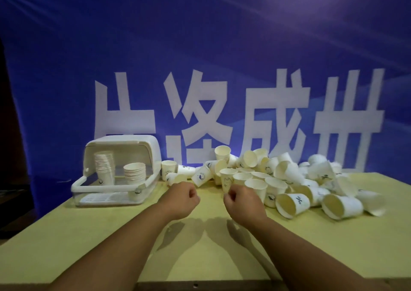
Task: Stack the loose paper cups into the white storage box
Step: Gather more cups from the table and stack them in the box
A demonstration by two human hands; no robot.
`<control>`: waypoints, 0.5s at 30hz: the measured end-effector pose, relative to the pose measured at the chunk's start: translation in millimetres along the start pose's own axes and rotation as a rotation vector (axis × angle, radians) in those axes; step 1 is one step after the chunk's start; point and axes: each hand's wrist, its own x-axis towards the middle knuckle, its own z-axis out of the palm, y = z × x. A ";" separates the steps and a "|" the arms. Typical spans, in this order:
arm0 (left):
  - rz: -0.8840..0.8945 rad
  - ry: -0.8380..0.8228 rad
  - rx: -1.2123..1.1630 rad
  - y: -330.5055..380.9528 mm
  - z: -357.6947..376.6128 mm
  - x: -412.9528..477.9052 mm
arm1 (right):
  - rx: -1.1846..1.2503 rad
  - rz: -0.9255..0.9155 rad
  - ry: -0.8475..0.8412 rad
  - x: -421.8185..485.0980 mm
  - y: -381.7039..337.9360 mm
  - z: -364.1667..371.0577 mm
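Blue banner [200, 46] behind, yellow table [111, 235]. White storage box [104, 187] sits far left, lid up for access, cup stacks [134, 172] inside. Loose cups [289, 175] are heaped right. My left hand [180, 198] is curled and empty. My right hand [241, 201] is curled at the base of an upright cup [227, 178]; can't tell if it's pinching.

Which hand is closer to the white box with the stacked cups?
Left. The left hand is just right of the box, near its front corner; the right hand is farther right, at the cup pile.
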 end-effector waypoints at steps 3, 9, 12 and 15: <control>0.037 -0.029 -0.055 32.8 20.8 -4.4 | -0.004 0.057 0.052 -10.8 36.0 -28.7; 0.114 -0.124 -0.133 93.1 62.6 -7.1 | -0.043 0.151 0.171 -31.1 105.9 -76.2; 0.124 -0.184 -0.200 121.7 87.9 -4.1 | -0.070 0.205 0.220 -39.3 135.5 -97.6; 0.111 -0.263 -0.325 147.2 115.6 -1.0 | -0.096 0.231 0.284 -47.0 168.1 -112.3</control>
